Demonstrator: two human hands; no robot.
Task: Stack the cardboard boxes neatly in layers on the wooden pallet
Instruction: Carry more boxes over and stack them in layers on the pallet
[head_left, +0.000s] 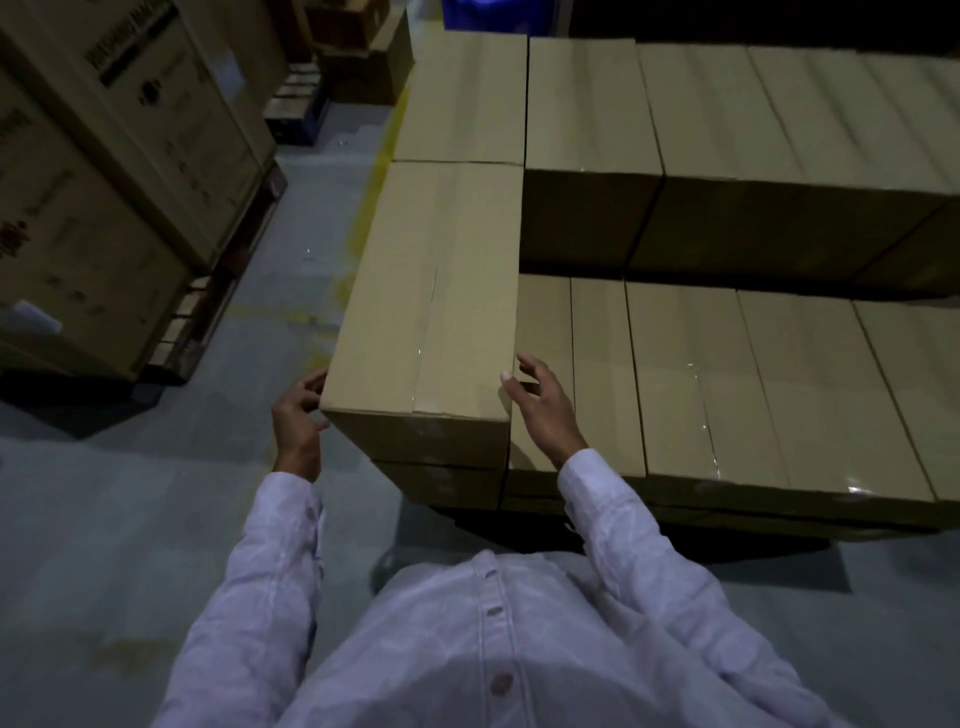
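A long plain cardboard box (431, 291) lies on the top layer at the stack's near left corner, its taped seam facing up. My left hand (297, 421) is at its near left corner, fingers curled and touching the edge. At the box's near right corner my right hand (543, 408) hovers with fingers spread, holding nothing. A second box (462, 98) lies end to end behind it. To the right, a lower row of boxes (727, 384) and a higher back row (753, 114) fill the stack. The pallet underneath is hidden in shadow.
Large printed cartons (104, 171) stand on another pallet at the left. Grey concrete floor (104, 519) with worn yellow marking (363, 218) runs between them and the stack. More boxes and a pallet (311, 98) sit at the back.
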